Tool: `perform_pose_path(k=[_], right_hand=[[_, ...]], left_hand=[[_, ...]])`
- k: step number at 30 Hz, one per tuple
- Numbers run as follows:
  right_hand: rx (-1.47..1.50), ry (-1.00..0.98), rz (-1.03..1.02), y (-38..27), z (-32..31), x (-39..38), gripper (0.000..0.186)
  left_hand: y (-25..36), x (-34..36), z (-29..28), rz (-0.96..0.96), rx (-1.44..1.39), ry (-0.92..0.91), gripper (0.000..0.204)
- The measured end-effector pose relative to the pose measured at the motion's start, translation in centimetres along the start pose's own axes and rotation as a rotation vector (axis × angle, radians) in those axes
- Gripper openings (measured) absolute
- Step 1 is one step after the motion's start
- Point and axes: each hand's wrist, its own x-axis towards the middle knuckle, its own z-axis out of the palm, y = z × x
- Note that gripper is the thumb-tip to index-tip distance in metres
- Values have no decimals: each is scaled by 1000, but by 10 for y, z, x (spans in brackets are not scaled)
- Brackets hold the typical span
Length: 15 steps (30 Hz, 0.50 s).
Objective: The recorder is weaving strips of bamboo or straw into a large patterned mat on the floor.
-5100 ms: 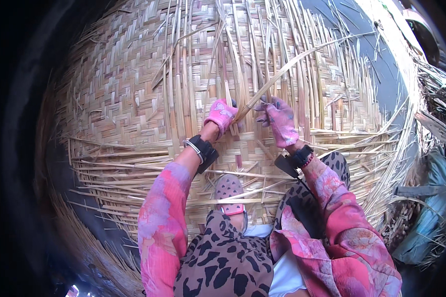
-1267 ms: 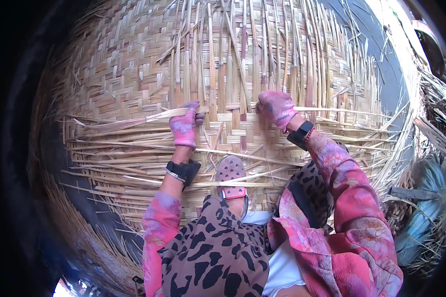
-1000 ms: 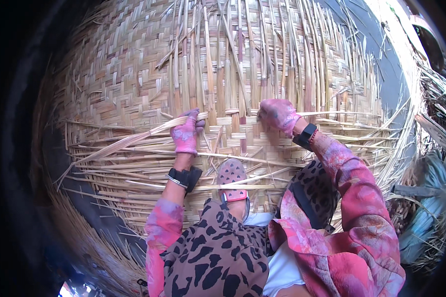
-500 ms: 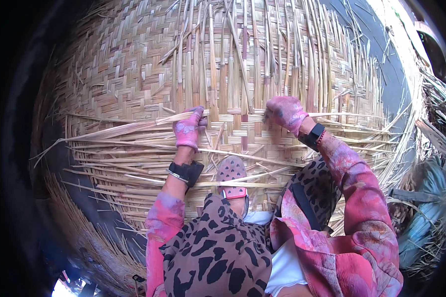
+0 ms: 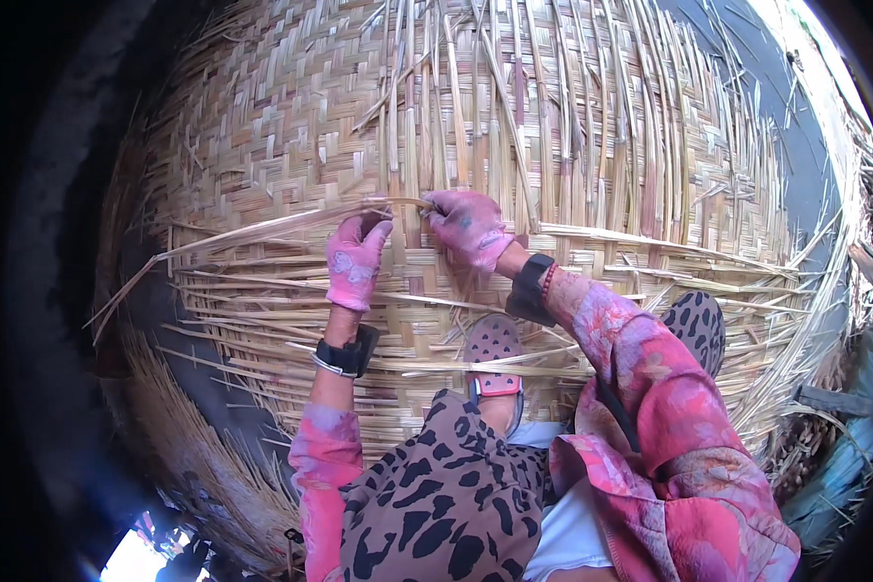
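Note:
My right hand (image 5: 470, 227), in a stained pink glove, pinches the bent end of a long pale reed strip (image 5: 272, 225). Just left of it, my left hand (image 5: 356, 260), gloved alike, has thumb and fingers curled at the same strip, close below where it bends. From there the strip runs leftward over the mat and droops past its left edge. Beneath both hands lies a large woven mat (image 5: 291, 145) with a zigzag weave. Long upright strips (image 5: 563, 126) stand loose across its far part.
Several crosswise strips (image 5: 252, 303) lie between my hands and my patterned clog (image 5: 495, 351), which rests on the mat. Loose strip ends fringe the left and right edges. At the right are a blue-green bundle (image 5: 844, 456) and heaped straw.
My right hand has moved left, near my left hand, and now pinches the strip's end. The strip's end is bent. My view has shifted, and my right knee has swung outward.

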Motion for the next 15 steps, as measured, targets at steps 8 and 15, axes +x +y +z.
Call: perform_pose_path(k=[8,15], right_hand=[[722,99,479,-5,-14,-16,21],[469,77,280,-10,-19,-9,25]], left_hand=[[-33,87,14,-53,535,-145,43],[-26,92,18,-181,641,-236,32]])
